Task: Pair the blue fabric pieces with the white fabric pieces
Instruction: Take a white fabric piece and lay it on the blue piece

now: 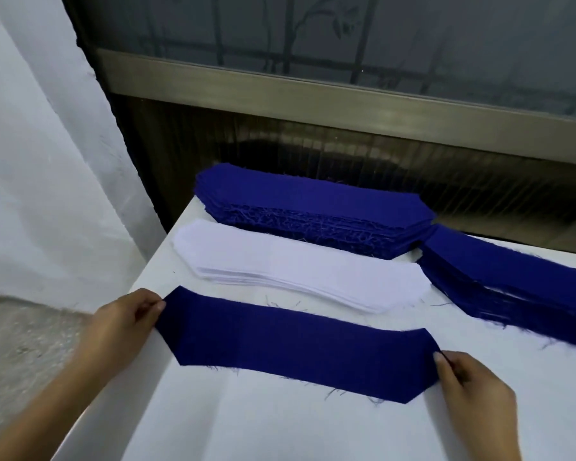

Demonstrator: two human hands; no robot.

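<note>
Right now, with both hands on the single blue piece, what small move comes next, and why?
Probably let go with the right hand and take the top sheet of the white stack behind. The blue piece lies flat on the table, left hand pinching its other end, and bears no white piece yet.

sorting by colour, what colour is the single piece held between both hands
Deep blue, plain, with frayed edges; the single piece shows best in the head view.
</note>
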